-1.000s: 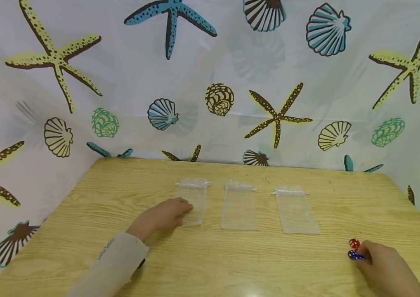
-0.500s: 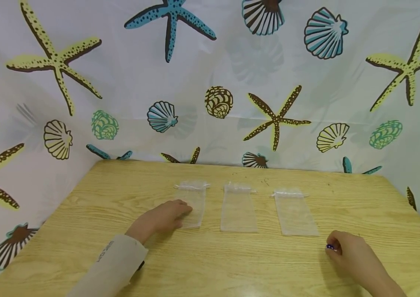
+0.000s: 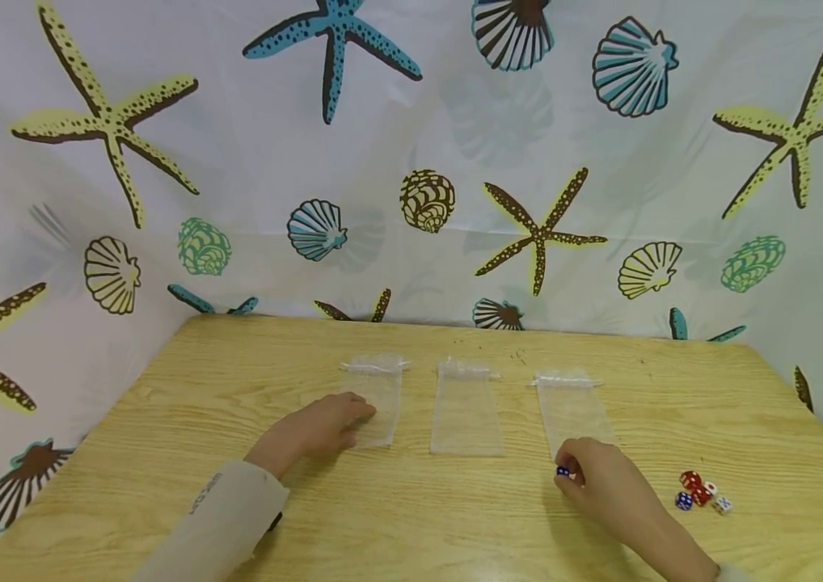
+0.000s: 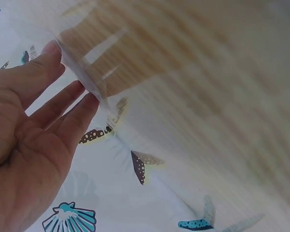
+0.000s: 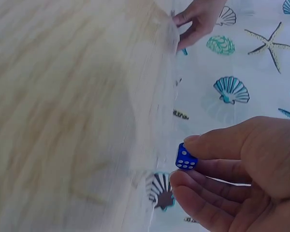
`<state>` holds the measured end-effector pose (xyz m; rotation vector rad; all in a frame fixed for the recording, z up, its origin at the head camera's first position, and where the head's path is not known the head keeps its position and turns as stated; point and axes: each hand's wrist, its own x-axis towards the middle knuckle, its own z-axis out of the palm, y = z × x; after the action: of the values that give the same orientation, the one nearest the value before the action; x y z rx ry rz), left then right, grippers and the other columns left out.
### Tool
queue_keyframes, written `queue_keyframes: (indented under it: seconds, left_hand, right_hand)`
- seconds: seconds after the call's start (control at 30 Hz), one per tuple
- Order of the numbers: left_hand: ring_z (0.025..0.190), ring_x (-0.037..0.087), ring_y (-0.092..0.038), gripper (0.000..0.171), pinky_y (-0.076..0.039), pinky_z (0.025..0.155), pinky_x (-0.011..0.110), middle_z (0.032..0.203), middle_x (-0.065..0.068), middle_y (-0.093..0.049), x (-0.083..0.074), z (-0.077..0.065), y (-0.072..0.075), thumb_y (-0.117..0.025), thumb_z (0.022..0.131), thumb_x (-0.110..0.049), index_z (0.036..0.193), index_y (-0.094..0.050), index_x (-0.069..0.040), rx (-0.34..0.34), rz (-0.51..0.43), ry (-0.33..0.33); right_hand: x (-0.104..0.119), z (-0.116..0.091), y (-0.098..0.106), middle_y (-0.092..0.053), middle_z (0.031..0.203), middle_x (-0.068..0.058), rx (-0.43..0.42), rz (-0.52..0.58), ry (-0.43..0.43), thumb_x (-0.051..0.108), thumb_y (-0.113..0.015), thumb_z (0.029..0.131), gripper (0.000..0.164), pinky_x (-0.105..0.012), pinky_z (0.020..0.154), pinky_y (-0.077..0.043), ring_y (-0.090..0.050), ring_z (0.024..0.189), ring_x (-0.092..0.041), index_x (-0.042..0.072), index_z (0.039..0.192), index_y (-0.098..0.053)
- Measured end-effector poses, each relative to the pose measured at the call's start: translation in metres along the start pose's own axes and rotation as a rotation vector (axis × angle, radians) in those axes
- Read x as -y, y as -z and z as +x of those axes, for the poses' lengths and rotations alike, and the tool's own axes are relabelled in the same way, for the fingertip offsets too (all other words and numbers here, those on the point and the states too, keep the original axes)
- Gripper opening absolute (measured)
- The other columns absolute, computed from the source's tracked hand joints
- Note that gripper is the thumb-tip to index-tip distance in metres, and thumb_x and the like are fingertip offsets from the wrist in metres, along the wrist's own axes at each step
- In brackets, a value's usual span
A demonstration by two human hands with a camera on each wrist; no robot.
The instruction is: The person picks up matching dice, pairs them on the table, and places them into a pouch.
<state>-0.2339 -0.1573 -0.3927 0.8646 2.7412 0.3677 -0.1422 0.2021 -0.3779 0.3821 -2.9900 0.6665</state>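
Observation:
My right hand (image 3: pixel 604 481) pinches a blue die (image 3: pixel 563 470) between thumb and fingertips, just in front of the right-hand sheer drawstring bag (image 3: pixel 575 408). White pips show on that blue die (image 5: pixel 185 157) in the right wrist view. On the left, my left hand (image 3: pixel 320 424) rests with loosely bent fingers on the left sheer bag (image 3: pixel 384 404), at its left side. A third sheer bag (image 3: pixel 466 416) lies flat between the other two. All three have their drawstring ends toward the back.
Several dice lie grouped at the right of the wooden table (image 3: pixel 411 517): red dice (image 3: pixel 690 480), another blue die (image 3: pixel 684 500) and white dice (image 3: pixel 722 505). A white curtain (image 3: pixel 382 145) printed with starfish and shells hangs along the back and sides.
My right hand has picked up a blue die from the group at the right and carried it left to the right-hand bag. My left hand has stayed on the left bag.

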Motion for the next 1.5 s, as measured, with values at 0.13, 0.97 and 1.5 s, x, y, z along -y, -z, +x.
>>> queue_keyframes:
  seconds: [0.13, 0.97, 1.5]
  left_hand:
    - [0.128, 0.039, -0.045, 0.044, -0.039, 0.105, 0.051, 0.137, 0.024, -0.049, 0.002, 0.0, -0.002, -0.061, 0.091, -0.005, 0.133, -0.051, 0.003, 0.0, -0.002, -0.007]
    - [0.13, 0.041, -0.042, 0.043, -0.037, 0.106, 0.052, 0.139, 0.024, -0.047, 0.002, 0.002, -0.003, -0.059, 0.092, -0.005, 0.134, -0.05, 0.003, 0.013, -0.003, -0.002]
    - [0.13, 0.041, -0.043, 0.043, -0.038, 0.105, 0.051, 0.139, 0.025, -0.047, 0.0, 0.0, 0.0, -0.059, 0.092, -0.005, 0.134, -0.05, 0.004, 0.015, -0.002, -0.001]
  right_hand:
    - [0.014, 0.004, -0.009, -0.057, 0.071, 0.005, -0.008, 0.029, 0.056, 0.004, -0.074, 0.078, 0.013, -0.019, 0.055, -0.042, -0.048, 0.064, -0.005, 0.012, 0.079, -0.064]
    - [0.058, 0.014, -0.05, -0.055, 0.071, 0.004, 0.203, 0.104, 0.316, 0.0, -0.072, 0.077, 0.013, -0.016, 0.052, -0.04, -0.042, 0.06, -0.001, 0.008, 0.075, -0.062]
    - [0.06, 0.016, -0.049, -0.054, 0.073, 0.003, 0.231, 0.11, 0.291, -0.003, -0.073, 0.074, 0.013, -0.017, 0.051, -0.039, -0.042, 0.061, -0.003, 0.006, 0.076, -0.063]
